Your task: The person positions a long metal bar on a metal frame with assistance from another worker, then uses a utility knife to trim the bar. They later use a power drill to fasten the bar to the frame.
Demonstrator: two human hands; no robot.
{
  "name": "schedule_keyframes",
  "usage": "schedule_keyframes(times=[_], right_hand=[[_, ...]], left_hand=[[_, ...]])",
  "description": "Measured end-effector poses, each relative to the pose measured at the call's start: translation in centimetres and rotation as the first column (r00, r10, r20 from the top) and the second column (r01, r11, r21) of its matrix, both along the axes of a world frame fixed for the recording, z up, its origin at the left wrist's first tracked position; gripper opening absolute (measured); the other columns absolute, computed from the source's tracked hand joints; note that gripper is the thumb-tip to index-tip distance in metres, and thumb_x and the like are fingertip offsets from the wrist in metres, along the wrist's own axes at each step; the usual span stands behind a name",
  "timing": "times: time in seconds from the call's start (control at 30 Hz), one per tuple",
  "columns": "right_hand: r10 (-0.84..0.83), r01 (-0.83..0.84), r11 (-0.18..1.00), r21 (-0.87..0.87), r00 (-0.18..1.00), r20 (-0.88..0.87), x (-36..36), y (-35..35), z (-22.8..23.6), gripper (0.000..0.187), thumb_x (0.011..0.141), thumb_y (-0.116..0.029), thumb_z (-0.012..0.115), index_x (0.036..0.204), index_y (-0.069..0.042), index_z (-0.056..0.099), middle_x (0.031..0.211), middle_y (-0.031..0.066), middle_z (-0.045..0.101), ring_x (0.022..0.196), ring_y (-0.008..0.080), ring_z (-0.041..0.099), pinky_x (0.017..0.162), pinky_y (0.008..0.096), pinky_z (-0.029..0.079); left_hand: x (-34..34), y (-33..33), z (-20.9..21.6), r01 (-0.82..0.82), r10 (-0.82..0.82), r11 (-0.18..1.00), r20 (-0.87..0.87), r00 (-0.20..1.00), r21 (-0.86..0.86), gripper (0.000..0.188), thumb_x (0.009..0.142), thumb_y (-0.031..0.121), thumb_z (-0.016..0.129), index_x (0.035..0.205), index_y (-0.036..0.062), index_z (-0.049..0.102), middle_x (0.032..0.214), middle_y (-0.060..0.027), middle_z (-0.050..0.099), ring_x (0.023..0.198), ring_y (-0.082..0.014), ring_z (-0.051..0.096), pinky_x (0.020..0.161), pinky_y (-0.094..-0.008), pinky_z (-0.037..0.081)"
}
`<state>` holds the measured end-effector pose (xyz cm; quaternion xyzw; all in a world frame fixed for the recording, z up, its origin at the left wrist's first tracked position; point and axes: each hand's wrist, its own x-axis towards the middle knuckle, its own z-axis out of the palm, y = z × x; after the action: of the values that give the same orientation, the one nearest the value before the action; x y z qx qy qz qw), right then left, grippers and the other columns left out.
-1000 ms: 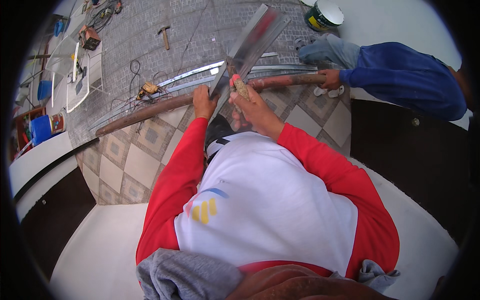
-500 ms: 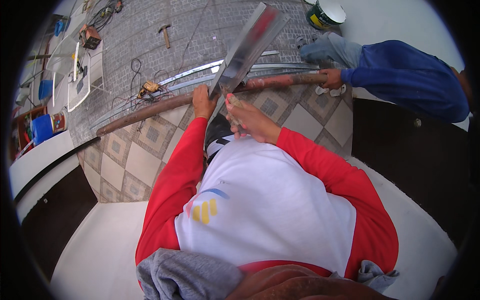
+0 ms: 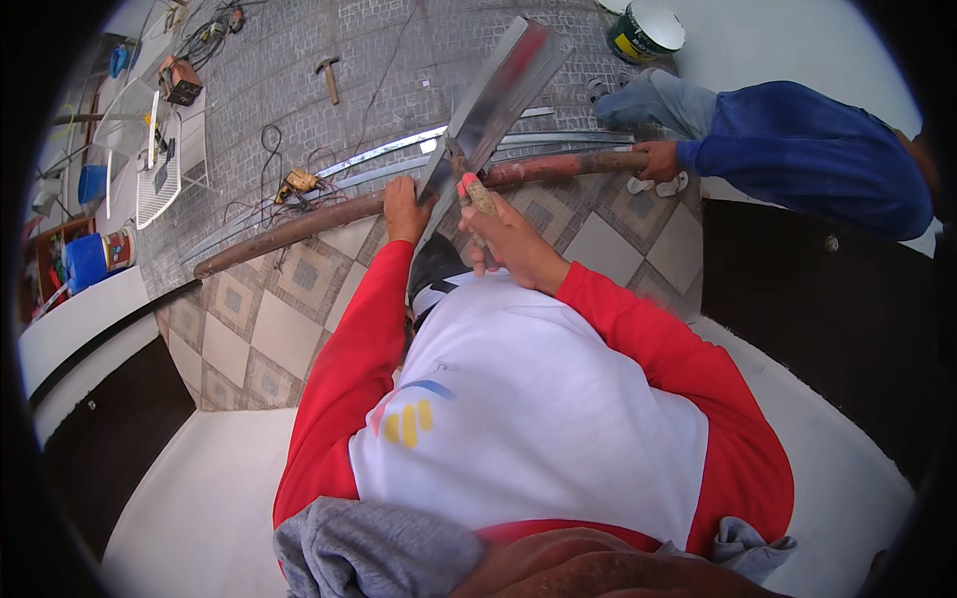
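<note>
A shiny metal channel [image 3: 495, 97] with a reddish patch inside slants across a long rusty-brown pipe [image 3: 289, 232]. My left hand [image 3: 407, 211] is closed on the channel's near left edge, right beside the pipe. In my right hand [image 3: 510, 239] is a hand tool with a worn tan handle [image 3: 480, 198], red at its front end. Its narrow dark metal end points into the channel just above the pipe; the exact kind of tool cannot be made out.
At the right, a person in a blue sleeve [image 3: 797, 159] holds the pipe's far right end. Thin metal strips [image 3: 389, 145] and a yellow power tool [image 3: 298, 183] lie behind the pipe. Beyond are a hammer [image 3: 329, 80] and a bucket [image 3: 646, 32]. A white rack [image 3: 159, 179] stands left.
My right hand and its tool have shifted slightly to the right, and more of the tool's dark metal end shows. The channel has moved a little; my left hand keeps its hold.
</note>
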<state>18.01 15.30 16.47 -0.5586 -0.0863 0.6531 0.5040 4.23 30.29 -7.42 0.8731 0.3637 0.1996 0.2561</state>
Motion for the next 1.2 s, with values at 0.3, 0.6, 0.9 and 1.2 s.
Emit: schedule_keyframes(times=[0.3,0.6,0.9,1.2], right_hand=[[-0.033,0.001,0.988,-0.156,0.980,-0.198,-0.2,0.2,-1.2,0.043,0.104,-0.040,0.059,0.141,-0.022,0.046,0.106,0.0027,0.055,0.072,0.0115,0.058,0.056,0.0296,0.047],[-0.023,0.013,0.995,-0.103,0.995,-0.093,-0.8,0.4,-1.8,0.034,0.105,-0.040,0.058,0.129,-0.017,0.049,0.105,0.0013,0.055,0.070,0.0100,0.057,0.059,0.0311,0.050],[-0.072,0.067,0.996,-0.056,0.993,-0.089,-0.8,0.3,-2.0,0.036,0.104,-0.039,0.061,0.129,-0.017,0.048,0.109,0.0025,0.053,0.070,0.0124,0.057,0.059,0.0329,0.049],[-0.099,0.099,0.995,0.017,0.995,0.021,0.0,0.5,-1.8,0.043,0.103,-0.040,0.062,0.136,-0.016,0.048,0.111,0.0011,0.054,0.073,0.0125,0.058,0.062,0.0336,0.051]], left_hand=[[-0.1,0.0,-0.4,0.006,-0.006,1.000,0.022,1.000,0.016,0.048,0.068,0.021,0.090,0.097,0.0055,0.055,0.099,-0.0155,0.059,0.097,-0.0389,0.056,0.083,-0.0492,0.046],[0.0,0.0,0.2,0.001,-0.001,1.000,0.021,1.000,-0.018,0.046,0.071,0.022,0.089,0.096,0.0048,0.055,0.098,-0.0156,0.059,0.098,-0.0390,0.056,0.082,-0.0494,0.046],[-0.1,0.1,0.0,0.014,-0.014,1.000,-0.002,1.000,-0.007,0.046,0.072,0.022,0.089,0.096,0.0048,0.054,0.097,-0.0162,0.058,0.097,-0.0398,0.056,0.082,-0.0497,0.046],[-0.4,0.1,0.0,0.016,-0.016,1.000,0.017,1.000,-0.014,0.046,0.072,0.022,0.088,0.096,0.0046,0.054,0.098,-0.0168,0.058,0.097,-0.0402,0.056,0.083,-0.0498,0.046]])
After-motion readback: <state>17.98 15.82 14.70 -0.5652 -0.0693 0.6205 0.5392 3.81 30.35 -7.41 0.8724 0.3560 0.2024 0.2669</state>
